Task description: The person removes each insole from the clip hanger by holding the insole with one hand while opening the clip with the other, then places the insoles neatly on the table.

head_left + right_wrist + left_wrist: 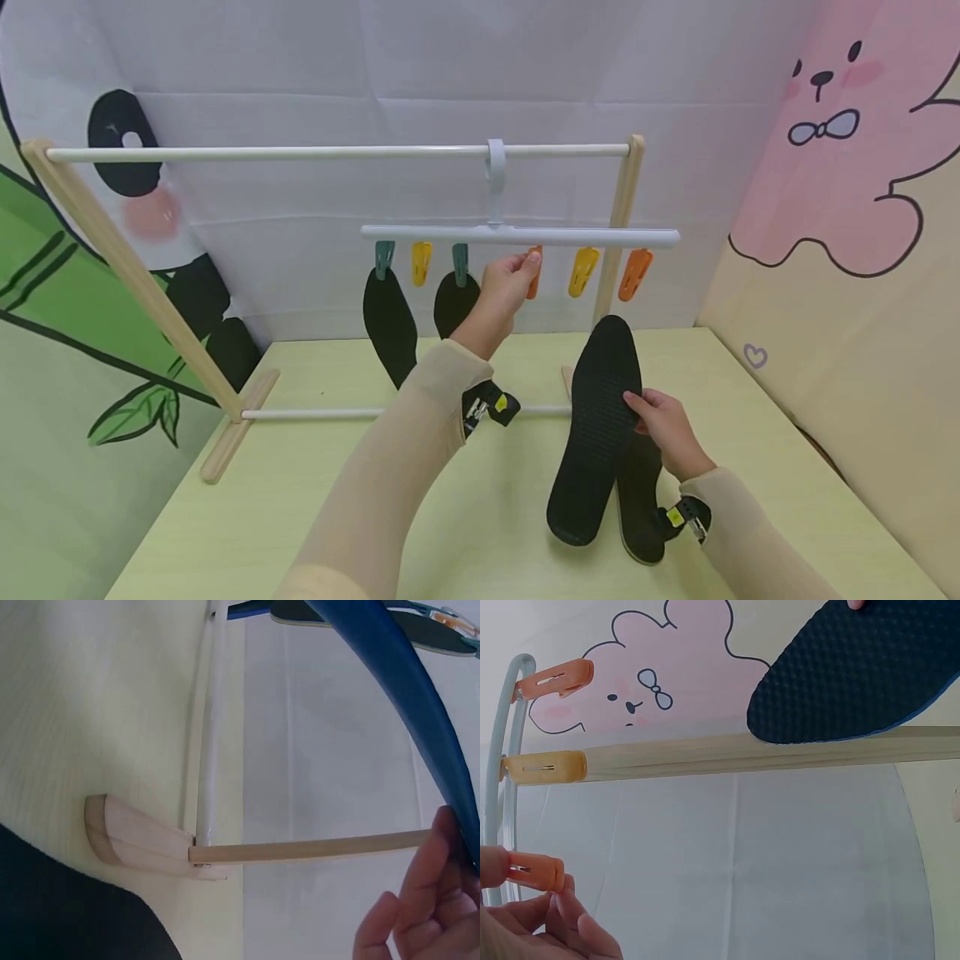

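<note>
My left hand [498, 300] is raised to the white clip hanger [585, 237] and pinches an orange clip [534, 282] hanging under its bar. In the left wrist view, thumb and fingers lie on either end of that orange clip [538, 873]. My right hand [671, 433] grips a black insole [596, 433] by its right edge, holding it tilted above the table. Another insole [641, 508] lies on the table partly behind it. Two black insoles, the left one [388, 321] and one [452, 302] partly behind my left hand, hang from green clips [461, 258].
The hanger hooks over the upper white rod [300, 153] of a wooden-ended rack [135, 275]. Yellow clips [583, 272] and another orange clip [635, 275] hang along the bar. A lower rod [315, 414] runs near the pale table [495, 517]. Printed cloth walls stand behind.
</note>
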A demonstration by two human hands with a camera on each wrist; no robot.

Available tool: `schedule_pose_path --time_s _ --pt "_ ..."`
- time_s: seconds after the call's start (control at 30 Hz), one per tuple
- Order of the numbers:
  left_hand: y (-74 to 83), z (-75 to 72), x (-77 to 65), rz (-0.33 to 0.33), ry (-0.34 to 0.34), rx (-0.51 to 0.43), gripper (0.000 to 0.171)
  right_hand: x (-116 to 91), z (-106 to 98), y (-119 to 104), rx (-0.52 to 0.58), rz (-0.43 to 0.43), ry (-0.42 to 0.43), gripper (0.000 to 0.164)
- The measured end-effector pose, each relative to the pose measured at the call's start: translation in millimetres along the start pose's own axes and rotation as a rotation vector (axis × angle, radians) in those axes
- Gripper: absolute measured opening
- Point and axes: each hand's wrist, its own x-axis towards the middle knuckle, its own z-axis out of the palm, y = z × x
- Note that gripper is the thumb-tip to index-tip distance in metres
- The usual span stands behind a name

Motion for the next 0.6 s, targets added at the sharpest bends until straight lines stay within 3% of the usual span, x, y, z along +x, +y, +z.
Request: schedule_pose_path --time_s 0.17,0.6 --pt "-1.0 -1.6 0.9 0.004 -0.002 -0.004 0.04 0 -6 1 -0.032 0.023 -0.021 0.038" --pt "-0.2 -2.0 1.5 -0.014 -0.014 0.002 0.04 3 -22 20 -0.107 0.086 -0.03 0.032"
